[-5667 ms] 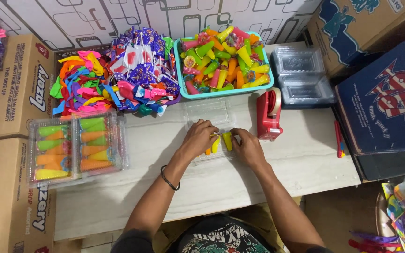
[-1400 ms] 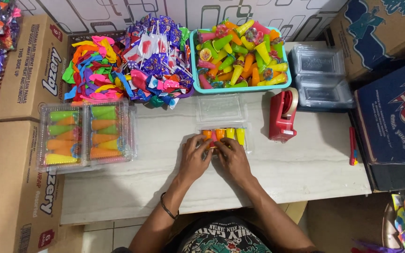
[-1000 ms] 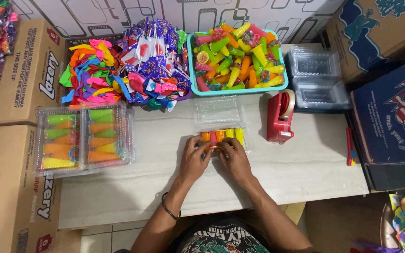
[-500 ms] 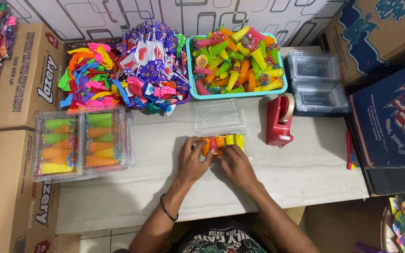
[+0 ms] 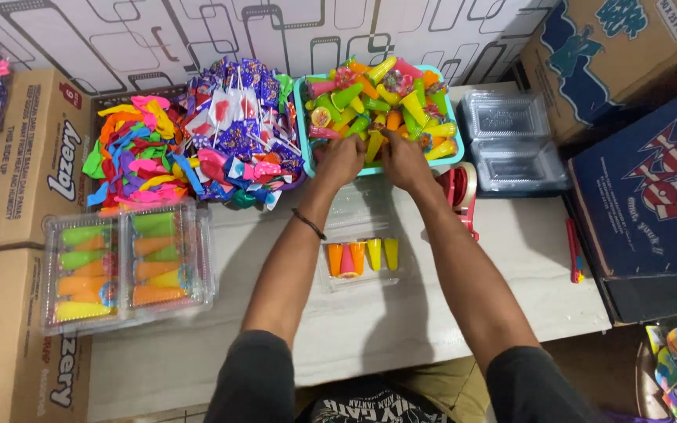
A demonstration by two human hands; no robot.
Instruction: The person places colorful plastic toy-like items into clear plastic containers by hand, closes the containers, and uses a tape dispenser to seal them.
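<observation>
left hand (image 5: 344, 159): fingers curled into teal basket (image 5: 301, 117), grip unclear
right hand (image 5: 403, 159): same, among cones (image 5: 401, 102)
risk: sleeve may nudge clear box (image 5: 358, 274)

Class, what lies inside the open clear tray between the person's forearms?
The clear tray holds a row of cone-shaped toys: orange, pink, orange, yellow, yellow. Their wide ends cover anything beneath.

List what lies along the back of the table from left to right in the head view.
Balloon pile → wrapped lollipops → teal tray of cone toys, with the left hand and right hand in it → stack of empty clear boxes.
</observation>
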